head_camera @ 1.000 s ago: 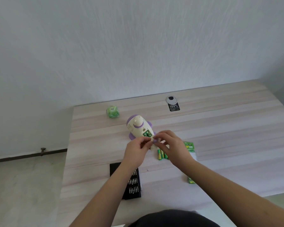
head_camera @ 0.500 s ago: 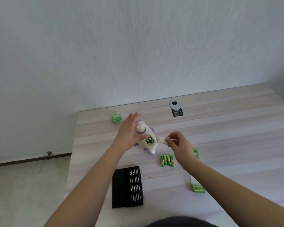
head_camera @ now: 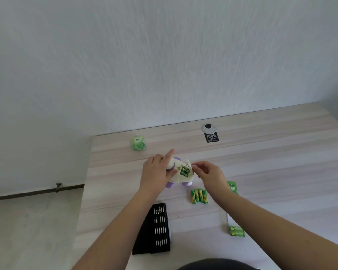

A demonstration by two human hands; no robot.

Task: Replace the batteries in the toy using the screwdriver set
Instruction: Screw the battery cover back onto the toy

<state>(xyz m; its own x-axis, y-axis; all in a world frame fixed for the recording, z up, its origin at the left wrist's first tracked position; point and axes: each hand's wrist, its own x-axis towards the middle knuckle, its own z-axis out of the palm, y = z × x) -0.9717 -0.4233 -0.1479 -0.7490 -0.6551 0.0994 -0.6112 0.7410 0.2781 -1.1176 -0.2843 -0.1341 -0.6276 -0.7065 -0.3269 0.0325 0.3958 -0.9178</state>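
I'm seeing the cream-and-purple toy (head_camera: 180, 175) lying on its side, battery bay facing up, green batteries (head_camera: 184, 171) sitting inside. Small cream cover (head_camera: 189, 165), I think, is tilting at the bay's right edge. Four loose green batteries (head_camera: 199, 196) are lying near it. Open black screwdriver set (head_camera: 157, 228) is lying nearer me.
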